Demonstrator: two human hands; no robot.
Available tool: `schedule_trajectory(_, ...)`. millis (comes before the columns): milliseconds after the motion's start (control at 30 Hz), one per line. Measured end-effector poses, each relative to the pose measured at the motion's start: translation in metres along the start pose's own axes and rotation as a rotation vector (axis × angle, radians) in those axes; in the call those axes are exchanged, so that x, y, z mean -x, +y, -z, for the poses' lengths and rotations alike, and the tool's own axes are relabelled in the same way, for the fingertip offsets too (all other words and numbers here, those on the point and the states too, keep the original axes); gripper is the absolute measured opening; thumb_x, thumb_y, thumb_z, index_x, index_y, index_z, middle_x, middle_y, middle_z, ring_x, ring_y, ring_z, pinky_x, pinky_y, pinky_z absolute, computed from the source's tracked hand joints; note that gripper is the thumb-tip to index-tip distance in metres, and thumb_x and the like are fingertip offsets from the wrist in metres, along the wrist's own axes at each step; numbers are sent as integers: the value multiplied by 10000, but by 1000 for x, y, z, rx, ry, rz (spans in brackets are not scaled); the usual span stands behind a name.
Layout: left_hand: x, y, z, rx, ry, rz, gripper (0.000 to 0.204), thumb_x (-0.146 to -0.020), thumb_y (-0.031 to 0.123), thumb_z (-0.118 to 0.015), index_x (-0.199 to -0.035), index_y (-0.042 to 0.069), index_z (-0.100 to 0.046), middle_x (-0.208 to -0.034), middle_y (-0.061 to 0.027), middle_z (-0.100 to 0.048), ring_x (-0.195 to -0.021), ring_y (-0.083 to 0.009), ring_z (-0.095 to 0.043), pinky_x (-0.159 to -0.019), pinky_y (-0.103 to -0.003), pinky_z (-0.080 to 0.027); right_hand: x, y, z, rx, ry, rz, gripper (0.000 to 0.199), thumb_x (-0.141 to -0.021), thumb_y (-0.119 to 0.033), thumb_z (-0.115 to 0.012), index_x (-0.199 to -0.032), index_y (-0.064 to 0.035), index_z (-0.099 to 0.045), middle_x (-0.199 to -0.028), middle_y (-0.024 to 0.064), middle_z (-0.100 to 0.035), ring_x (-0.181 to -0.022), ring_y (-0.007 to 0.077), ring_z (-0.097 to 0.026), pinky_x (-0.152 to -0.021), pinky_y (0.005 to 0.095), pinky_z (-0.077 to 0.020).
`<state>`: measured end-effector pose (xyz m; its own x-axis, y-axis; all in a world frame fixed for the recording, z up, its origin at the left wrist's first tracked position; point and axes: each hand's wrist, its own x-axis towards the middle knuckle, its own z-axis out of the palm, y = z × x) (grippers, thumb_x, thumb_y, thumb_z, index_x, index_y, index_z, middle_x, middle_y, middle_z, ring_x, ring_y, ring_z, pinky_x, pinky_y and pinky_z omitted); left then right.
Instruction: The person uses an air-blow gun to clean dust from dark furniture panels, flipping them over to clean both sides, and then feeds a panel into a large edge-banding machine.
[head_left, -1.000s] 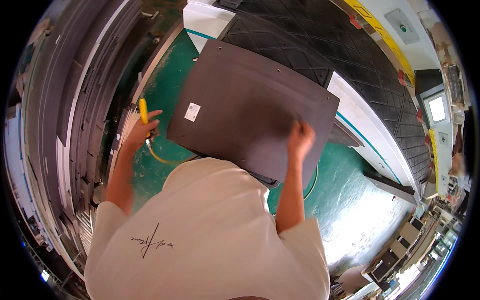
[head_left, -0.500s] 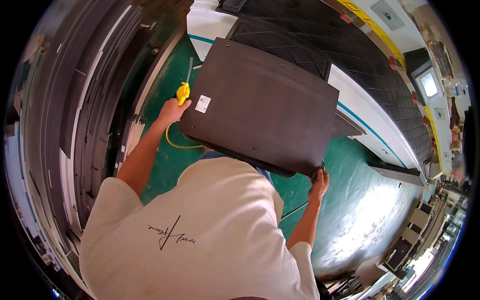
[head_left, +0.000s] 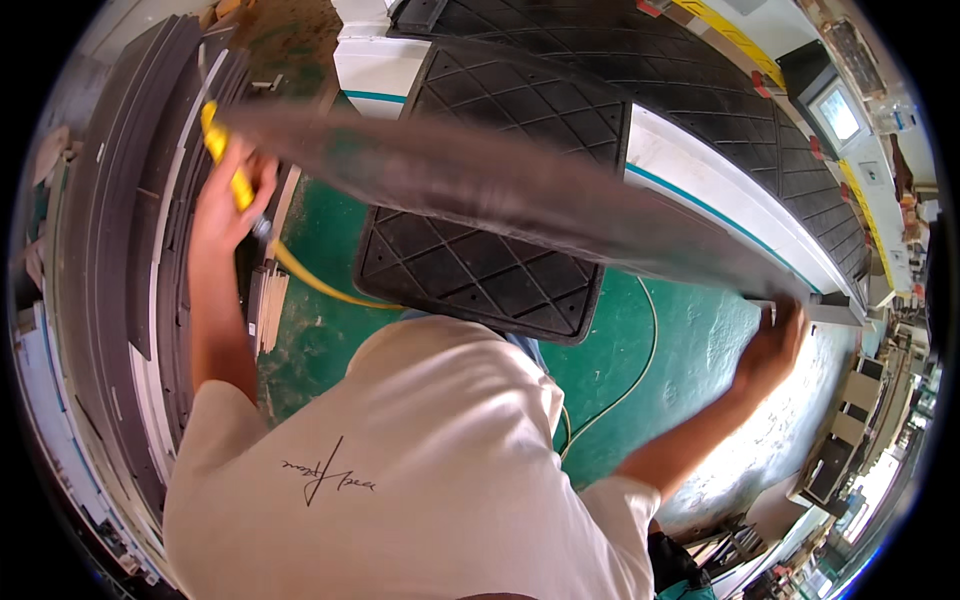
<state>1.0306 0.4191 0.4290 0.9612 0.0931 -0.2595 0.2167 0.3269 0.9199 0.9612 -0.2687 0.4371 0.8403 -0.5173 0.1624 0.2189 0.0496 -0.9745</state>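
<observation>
A dark brown flat panel is tilted nearly edge-on in front of me, smeared by motion. My right hand is closed at its right end, fingers blurred. My left hand wraps round a yellow air blow gun with a thin metal nozzle, next to the panel's left end; whether it also grips the panel I cannot tell. From the gun a yellow hose runs down toward my waist. Beneath the panel lies a black support with a diamond-grooved top.
Stacks of dark panels stand at the left, with a bundle of thin strips beside them. A white machine side with a teal stripe and a black grooved bed extends to the right. A thin hose curves across the green floor.
The panel has gone from lying flat on the support to tilted up on edge, uncovering the grooved top. My left hand moved left and up with the blow gun; my right hand moved right.
</observation>
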Motion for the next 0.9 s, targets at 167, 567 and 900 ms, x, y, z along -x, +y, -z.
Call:
schedule_trajectory(167, -112, -48, -33, -100, 88, -56, 272, -1029, 385, -664, -942, 148, -564, -671, 65, -453, -525, -41, -396, -463, -207, -305, -89, 134, -68, -334, -6, -194, 355, -1060, -263, -577, -1351, -61, -590, -1342, 71, -611, -1228, 207, -538, -1087, 376, -384)
schedule_trajectory(567, -201, -190, 13, -332, 263, 428, 179, -941, 183, -711, -984, 162, -538, -631, 94, -396, -460, -48, -342, -411, -254, -260, -126, 307, -118, 147, -112, -609, 273, -1029, -191, -624, -1207, 10, -673, -1150, 59, -689, -1081, 168, -616, -964, 310, -471)
schedule_trajectory(900, -152, -187, 55, -728, 148, 624, 352, -962, 439, -734, -960, 103, -631, -597, 57, -415, -451, -70, -391, -429, -273, -312, -156, 362, -277, 879, -451, 399, 139, -922, -163, -688, -842, -52, -660, -911, 164, -657, -889, 372, -635, -769, 480, -523)
